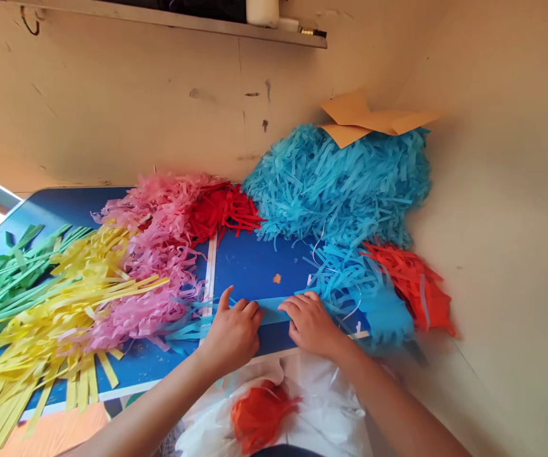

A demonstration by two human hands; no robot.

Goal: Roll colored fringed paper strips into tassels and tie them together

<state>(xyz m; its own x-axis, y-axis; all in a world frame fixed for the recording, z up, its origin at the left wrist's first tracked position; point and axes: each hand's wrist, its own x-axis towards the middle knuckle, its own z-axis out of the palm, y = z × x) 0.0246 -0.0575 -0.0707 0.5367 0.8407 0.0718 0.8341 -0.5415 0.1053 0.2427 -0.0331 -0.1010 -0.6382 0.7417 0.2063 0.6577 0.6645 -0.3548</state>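
My left hand [233, 330] and my right hand [310, 322] rest side by side on a light blue paper strip [274, 309] near the front edge of a dark blue table [254, 263]. Both hands have their fingers curled and pressed down on the strip, the left thumb sticking up. Cut light blue fringe [350, 285] lies just right of my right hand. Pink fringe [154, 266] lies just left of my left hand.
A big heap of light blue shredded paper [340, 184] with tan paper sheets [369, 117] on top sits against the wall. Red [221, 212], orange-red [414, 282], yellow [59, 304] and green [7, 266] fringes lie around. A white plastic bag [321, 406] with an orange tuft [259, 416] is on my lap.
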